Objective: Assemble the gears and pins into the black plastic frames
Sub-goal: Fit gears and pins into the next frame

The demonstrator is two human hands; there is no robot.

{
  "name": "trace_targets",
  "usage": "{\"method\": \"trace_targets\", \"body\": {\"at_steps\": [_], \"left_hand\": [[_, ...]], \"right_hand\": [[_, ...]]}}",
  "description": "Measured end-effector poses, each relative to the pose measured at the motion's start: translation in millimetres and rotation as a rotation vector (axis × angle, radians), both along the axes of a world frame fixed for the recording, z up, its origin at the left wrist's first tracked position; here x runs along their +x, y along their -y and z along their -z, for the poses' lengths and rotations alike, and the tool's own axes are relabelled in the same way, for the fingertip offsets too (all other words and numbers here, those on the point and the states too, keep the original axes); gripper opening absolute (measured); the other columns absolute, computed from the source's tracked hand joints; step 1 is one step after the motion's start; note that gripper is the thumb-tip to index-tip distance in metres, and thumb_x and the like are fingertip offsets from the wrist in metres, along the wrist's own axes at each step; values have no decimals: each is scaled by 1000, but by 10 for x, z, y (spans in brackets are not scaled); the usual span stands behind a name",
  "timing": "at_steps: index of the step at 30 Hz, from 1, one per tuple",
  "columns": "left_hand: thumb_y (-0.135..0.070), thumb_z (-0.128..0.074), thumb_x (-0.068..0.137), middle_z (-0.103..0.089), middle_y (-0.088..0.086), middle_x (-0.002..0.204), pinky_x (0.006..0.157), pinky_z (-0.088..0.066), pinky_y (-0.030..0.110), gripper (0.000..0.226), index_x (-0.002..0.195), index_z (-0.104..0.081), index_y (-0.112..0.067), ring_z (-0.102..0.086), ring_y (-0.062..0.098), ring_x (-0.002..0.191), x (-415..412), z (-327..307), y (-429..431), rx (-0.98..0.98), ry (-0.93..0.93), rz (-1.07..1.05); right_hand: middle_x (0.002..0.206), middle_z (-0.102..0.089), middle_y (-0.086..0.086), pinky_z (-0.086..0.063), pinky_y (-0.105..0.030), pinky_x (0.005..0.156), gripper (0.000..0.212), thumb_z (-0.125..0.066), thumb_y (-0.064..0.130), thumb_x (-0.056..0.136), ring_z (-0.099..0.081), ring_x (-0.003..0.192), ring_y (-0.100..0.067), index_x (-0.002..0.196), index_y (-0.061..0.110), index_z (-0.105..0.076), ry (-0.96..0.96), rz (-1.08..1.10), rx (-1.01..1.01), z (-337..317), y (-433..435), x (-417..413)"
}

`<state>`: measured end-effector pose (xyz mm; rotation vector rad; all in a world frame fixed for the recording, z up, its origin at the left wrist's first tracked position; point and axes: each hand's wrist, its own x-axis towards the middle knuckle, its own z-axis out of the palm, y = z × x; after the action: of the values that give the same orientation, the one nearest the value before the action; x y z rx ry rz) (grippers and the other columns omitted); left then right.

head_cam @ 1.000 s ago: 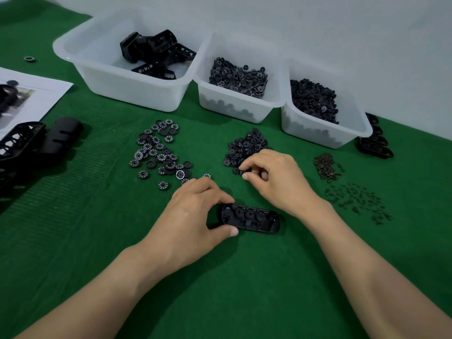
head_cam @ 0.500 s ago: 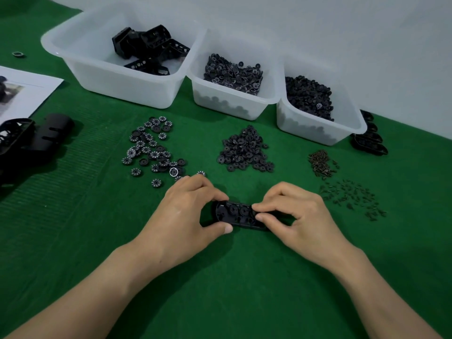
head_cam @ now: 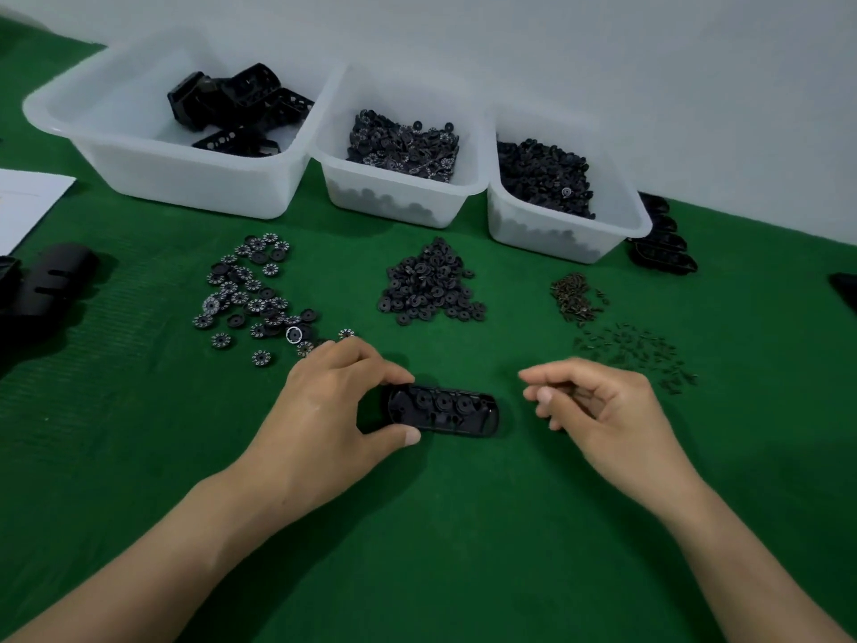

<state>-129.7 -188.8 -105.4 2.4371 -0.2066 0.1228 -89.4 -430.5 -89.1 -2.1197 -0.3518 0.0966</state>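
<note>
The black frame (head_cam: 443,410) lies flat on the green surface (head_cam: 463,526), with a few gears seated in it. The left hand (head_cam: 320,410) grips the frame's left end between thumb and fingers. The right hand (head_cam: 603,410) hovers just right of the frame, apart from it, its fingers relaxed and loosely curled. Behind them lie a heap of black gears (head_cam: 431,285), scattered white-marked gears (head_cam: 255,294) and small pins (head_cam: 630,352).

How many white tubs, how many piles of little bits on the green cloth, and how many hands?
White translucent plastic tubs: 3
Loose piles of small dark parts on the green cloth: 4
Hands: 2
Total: 9
</note>
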Motion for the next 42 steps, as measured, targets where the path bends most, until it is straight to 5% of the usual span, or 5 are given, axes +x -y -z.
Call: {"method": "trace_targets", "body": {"at_steps": [10,23,32,38,42], "left_hand": [[-49,-65,72,-44,-19,96,93,-29,21,41,109,-58,-33,-39,3,96,115,-51,785,22,-2,199],[-57,-57,70,-40,-26,92,82,-13,13,40,105,-54,-38,-36,-2,95,325,65,1595,9,31,182],[-59,-53,64,-48,-20,90,83,-19,18,45,99,-60,-33,-42,1,89,334,89,1653,-1,-1,157],[-58,-55,64,-48,-20,89,82,-19,18,44,99,-61,-33,-42,1,89,327,73,1653,2,-13,156],[-57,-55,64,-48,-18,89,84,-21,20,45,100,-62,-31,-44,2,89,319,68,1654,3,-8,155]], "right_hand": [[70,-65,8,-47,-12,58,24,-72,6,75,-57,62,-5,75,29,-68,101,235,-183,51,715,-173],[72,-66,9,-52,-18,64,21,-69,7,79,-60,64,-6,75,27,-67,88,366,-249,37,1276,68],[72,-54,16,-37,-4,60,12,-70,8,78,-52,71,4,82,19,-71,226,216,-434,20,1338,333],[77,-57,7,-49,-32,69,10,-68,16,81,-53,70,-6,87,23,-71,255,129,-563,-25,1240,455],[85,-58,7,-51,-35,77,10,-67,18,82,-57,79,-13,89,24,-71,199,106,-628,-79,1191,493]]}}
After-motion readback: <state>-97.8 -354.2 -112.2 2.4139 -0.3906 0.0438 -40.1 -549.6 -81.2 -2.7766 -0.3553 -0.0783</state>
